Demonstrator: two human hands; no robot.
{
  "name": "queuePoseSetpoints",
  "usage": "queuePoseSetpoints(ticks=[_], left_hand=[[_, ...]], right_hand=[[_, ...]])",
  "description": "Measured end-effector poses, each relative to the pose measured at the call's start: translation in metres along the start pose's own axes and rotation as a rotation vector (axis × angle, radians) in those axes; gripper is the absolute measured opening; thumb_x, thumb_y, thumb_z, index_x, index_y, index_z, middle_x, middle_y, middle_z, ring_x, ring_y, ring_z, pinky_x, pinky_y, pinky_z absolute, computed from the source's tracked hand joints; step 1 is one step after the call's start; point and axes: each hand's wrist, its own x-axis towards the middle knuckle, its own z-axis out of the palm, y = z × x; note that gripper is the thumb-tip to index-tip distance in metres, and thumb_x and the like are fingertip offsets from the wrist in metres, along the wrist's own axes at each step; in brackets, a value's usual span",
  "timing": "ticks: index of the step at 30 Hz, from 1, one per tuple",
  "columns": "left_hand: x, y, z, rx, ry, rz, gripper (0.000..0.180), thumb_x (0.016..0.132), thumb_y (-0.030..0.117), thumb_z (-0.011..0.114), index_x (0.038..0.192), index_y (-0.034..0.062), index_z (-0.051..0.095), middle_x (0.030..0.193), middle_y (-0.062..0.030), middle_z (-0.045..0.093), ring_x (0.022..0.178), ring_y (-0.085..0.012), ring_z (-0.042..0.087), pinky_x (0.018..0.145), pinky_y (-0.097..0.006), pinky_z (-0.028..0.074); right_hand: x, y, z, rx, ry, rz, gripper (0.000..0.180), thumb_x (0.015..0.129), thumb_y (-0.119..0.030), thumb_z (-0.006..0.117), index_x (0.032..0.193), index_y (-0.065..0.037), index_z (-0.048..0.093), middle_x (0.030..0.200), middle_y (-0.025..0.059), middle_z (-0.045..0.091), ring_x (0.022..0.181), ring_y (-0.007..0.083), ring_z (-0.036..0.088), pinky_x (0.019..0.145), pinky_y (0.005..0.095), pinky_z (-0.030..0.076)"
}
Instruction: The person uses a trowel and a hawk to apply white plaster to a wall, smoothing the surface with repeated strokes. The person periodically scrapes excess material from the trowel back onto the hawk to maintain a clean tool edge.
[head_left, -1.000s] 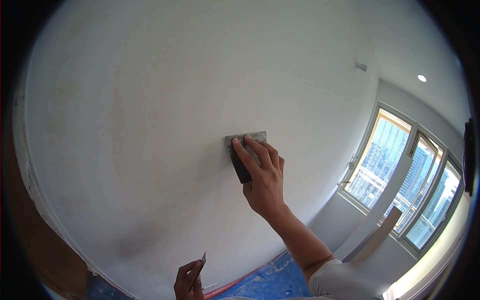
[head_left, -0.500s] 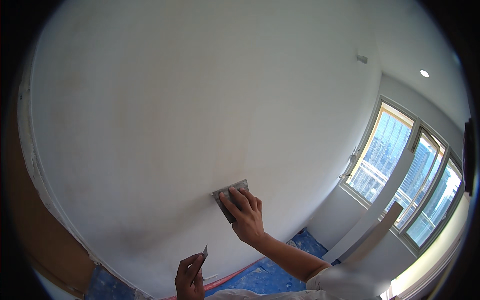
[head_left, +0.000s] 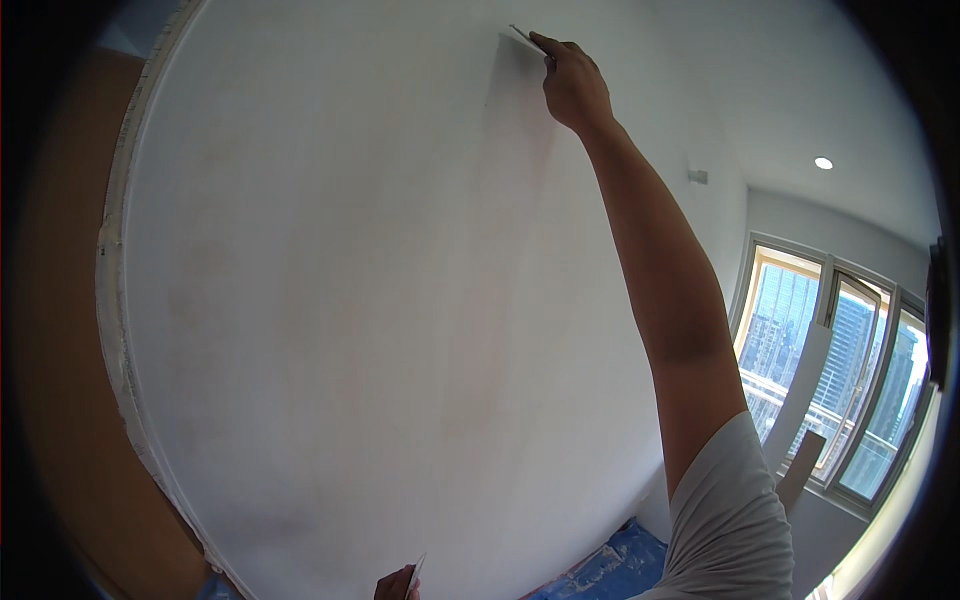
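A broad off-white wall [head_left: 330,260] with faint tan patches fills most of the view. High on it, my right hand [head_left: 578,88] grips a flat putty scraper [head_left: 524,37], seen nearly edge-on. The blade's edge is at or close to the wall, and a grey shadow falls below it. My right arm is stretched far upward. At the bottom edge, my left hand [head_left: 392,582] is partly cut off and closed on a second, thin scraper [head_left: 418,568] whose blade points up.
Blue sheeting [head_left: 620,562] covers the floor along the wall's foot. On the right are windows [head_left: 780,320], with a long pale board [head_left: 803,385] in front of them. A brown panel [head_left: 60,380] borders the wall at left. A small grey fitting [head_left: 697,177] sits on the wall.
My right hand has swung from low mid-wall to high up with its scraper, now turned edge-on. The view has tilted upward; my left hand appears lower, still holding its scraper.
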Motion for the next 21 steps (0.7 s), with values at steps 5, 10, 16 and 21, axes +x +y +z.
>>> queuePoseSetpoints(ticks=[5,10,16,21], left_hand=[[-0.003,-0.001,-0.001,0.019,0.014,0.019,0.034,0.106,0.007,0.049,0.137,-0.0018,0.060,0.119,-0.0190,0.066,0.106,-0.0319,0.065,0.090,-0.041,0.053],[0.001,-0.002,0.000,0.028,-0.008,0.004,0.035,0.106,0.009,0.050,0.138,-0.0016,0.060,0.121,-0.0201,0.065,0.108,-0.0312,0.064,0.092,-0.040,0.053],[0.009,0.000,0.007,-0.054,-0.086,-0.042,0.036,0.105,0.008,0.052,0.139,-0.0020,0.059,0.123,-0.0216,0.065,0.112,-0.0325,0.064,0.096,-0.039,0.052],[0.017,0.006,0.020,-0.325,0.003,-0.218,0.041,0.102,0.001,0.051,0.143,-0.0023,0.053,0.123,-0.0174,0.064,0.115,-0.0276,0.065,0.098,-0.041,0.057]], right_hand=[[0.024,-0.008,-0.007,-0.035,-0.105,0.083,0.045,0.103,-0.006,0.042,0.141,-0.020,0.062,0.131,0.0111,0.065,0.121,0.0332,0.062,0.100,0.0450,0.052],[-0.039,-0.016,-0.009,-0.001,-0.112,-0.028,0.051,0.098,0.002,0.042,0.140,-0.019,0.063,0.134,0.0084,0.065,0.121,0.0324,0.062,0.100,0.0448,0.053],[-0.160,-0.064,-0.042,0.075,-0.230,-0.038,0.063,0.088,0.011,0.053,0.139,-0.022,0.063,0.139,0.0028,0.062,0.126,0.0261,0.059,0.103,0.0486,0.043],[-0.262,-0.100,-0.061,0.082,-0.386,-0.043,0.072,0.081,0.012,0.065,0.143,-0.024,0.059,0.143,0.0026,0.059,0.131,0.0264,0.055,0.105,0.0510,0.039]])
